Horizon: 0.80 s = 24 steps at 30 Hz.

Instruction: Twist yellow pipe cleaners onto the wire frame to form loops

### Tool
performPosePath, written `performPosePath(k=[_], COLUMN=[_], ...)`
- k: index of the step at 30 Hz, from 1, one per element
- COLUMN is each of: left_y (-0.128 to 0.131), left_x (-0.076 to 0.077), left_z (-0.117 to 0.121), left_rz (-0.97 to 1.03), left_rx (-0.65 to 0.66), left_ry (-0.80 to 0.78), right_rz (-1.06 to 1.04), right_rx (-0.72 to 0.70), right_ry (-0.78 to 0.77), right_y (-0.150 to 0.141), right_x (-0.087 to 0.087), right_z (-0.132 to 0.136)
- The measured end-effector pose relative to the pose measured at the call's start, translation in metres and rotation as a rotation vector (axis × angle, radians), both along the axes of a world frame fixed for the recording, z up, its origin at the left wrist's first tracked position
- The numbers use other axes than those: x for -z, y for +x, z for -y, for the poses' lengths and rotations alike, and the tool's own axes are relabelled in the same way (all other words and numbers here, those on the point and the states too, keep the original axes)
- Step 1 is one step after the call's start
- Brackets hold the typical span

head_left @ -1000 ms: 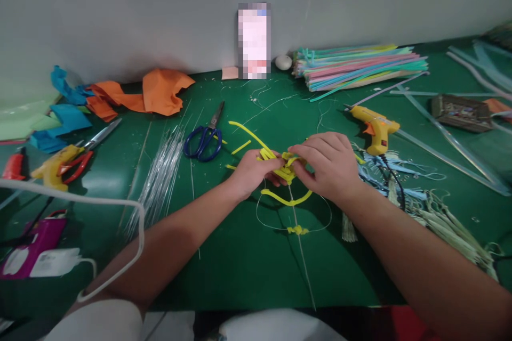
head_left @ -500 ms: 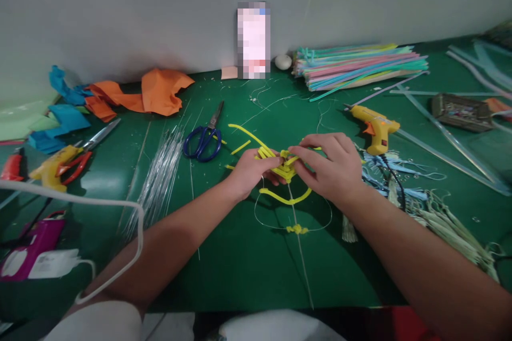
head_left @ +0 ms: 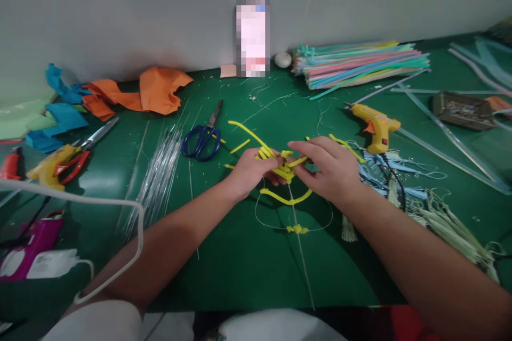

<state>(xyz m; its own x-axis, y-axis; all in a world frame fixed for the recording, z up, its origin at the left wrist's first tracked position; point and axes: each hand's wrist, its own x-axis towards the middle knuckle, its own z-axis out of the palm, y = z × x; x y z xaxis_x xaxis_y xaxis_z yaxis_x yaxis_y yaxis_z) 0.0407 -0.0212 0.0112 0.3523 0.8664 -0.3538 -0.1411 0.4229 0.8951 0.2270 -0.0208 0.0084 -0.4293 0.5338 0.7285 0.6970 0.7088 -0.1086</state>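
Over the middle of the green table, my left hand (head_left: 251,171) and my right hand (head_left: 330,168) both pinch a woven bundle of yellow straw strips (head_left: 285,169). Loose yellow ends stick out to the upper left (head_left: 246,132), to the right past my right hand (head_left: 347,146), and curl down below (head_left: 285,200). A thin wire (head_left: 301,248) runs from the bundle toward me, carrying a small yellow knot (head_left: 297,229) inside a wire loop.
Blue-handled scissors (head_left: 202,137) and a sheaf of thin wires (head_left: 158,178) lie to the left. A yellow glue gun (head_left: 374,125) sits to the right, coloured straws (head_left: 358,63) behind it. Orange paper (head_left: 154,90), red-handled scissors (head_left: 82,152) and a white cable (head_left: 120,208) are at left.
My right hand has shifted slightly and drawn a yellow strip out to the right, so its end now shows beyond the hand. My left hand stays holding the bundle.
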Motion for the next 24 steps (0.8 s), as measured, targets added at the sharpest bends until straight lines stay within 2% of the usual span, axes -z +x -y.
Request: performPosePath(k=[4,10,17,24], left_y=[0.0004,0.0004,0.0003,0.0006], left_x=[-0.0005,0.0017,-0.0011,0.0010], left_z=[-0.0006,-0.0009,-0.0002,-0.0010], left_rz=[-0.010,0.006,-0.010,-0.001], left_rx=[-0.007,-0.015,0.003,-0.016], left_ry=[0.001,-0.001,-0.001,-0.002], right_rz=[0.019,-0.035,-0.068,-0.052], right_rx=[0.034,0.060,-0.016,-0.036], right_ry=[-0.017,-0.144,-0.177,-0.059], right_y=[0.0017,0.0016,0.0013,0.0000], right_x=[0.0005,0.0047,0.0048,-0.0003], right_z=[-0.0012,0.0013,0.0017,-0.0007])
